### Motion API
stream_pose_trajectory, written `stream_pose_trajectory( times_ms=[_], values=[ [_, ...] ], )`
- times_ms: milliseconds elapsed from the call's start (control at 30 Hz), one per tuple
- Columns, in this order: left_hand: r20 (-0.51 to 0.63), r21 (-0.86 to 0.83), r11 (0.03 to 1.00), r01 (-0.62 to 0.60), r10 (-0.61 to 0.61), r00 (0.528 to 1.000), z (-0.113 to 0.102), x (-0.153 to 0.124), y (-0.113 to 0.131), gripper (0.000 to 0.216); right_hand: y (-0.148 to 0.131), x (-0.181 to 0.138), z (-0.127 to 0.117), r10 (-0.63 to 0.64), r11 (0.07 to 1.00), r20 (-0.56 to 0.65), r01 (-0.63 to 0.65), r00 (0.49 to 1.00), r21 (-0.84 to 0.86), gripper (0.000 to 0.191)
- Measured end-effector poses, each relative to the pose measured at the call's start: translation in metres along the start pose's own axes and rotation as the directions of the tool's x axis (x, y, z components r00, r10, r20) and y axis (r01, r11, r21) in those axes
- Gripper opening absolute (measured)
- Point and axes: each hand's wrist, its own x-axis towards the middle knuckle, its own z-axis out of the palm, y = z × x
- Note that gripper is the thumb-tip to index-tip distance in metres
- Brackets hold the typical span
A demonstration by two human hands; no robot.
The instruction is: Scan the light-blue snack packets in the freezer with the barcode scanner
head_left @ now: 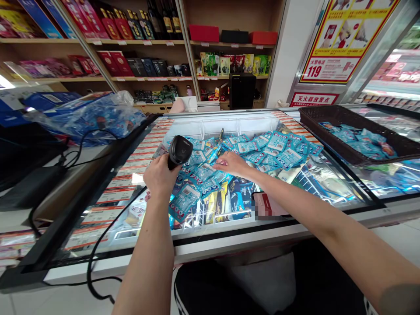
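My left hand (159,176) is closed round the grip of a black barcode scanner (179,150), its head pointing down at a heap of small blue snack packets (259,151) on the glass lid of a chest freezer (229,245). My right hand (231,164) reaches into the heap, fingers lying flat on a blue packet (205,171). The scanner's black cable (98,245) trails down over the freezer's front edge.
A dark basket (331,120) holding more blue packets sits on the freezer at the right. A clear bag of blue packets (95,116) lies at the left beside a black counter. Shelves of boxed goods (138,65) stand behind. A red phone-like item (267,204) lies near my right forearm.
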Motion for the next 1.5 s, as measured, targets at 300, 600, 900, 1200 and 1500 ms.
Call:
stream_pose_trajectory(
  times_ms=[300, 600, 900, 1200, 1500],
  values=[
    [-0.051, -0.009, 1.000, -0.024, 0.023, 0.998, 0.001, -0.001, -0.001, 0.043, -0.015, 0.005, 0.023, 0.034, 0.996, -0.058, -0.039, 0.998, -0.075, 0.084],
    [-0.025, -0.033, 0.989, -0.142, 0.142, 0.990, 0.001, -0.003, 0.004, 0.043, -0.001, -0.001, 0.007, 0.216, 0.967, -0.021, -0.211, 0.976, 0.140, 0.062],
    [0.068, -0.104, 0.901, -0.422, 0.430, 0.901, 0.000, -0.010, 0.027, 0.040, 0.025, -0.011, -0.003, 0.316, 0.925, -0.228, -0.245, 0.921, 0.289, 0.055],
    [0.056, -0.121, 0.881, -0.457, 0.466, 0.883, 0.004, -0.013, 0.037, 0.040, 0.024, -0.016, -0.006, 0.294, 0.926, -0.303, -0.191, 0.907, 0.327, 0.050],
    [0.059, -0.123, 0.861, -0.494, 0.504, 0.862, 0.004, -0.014, 0.039, 0.035, 0.028, -0.014, -0.005, 0.286, 0.944, -0.312, -0.211, 0.906, 0.252, 0.050]
  ],
)
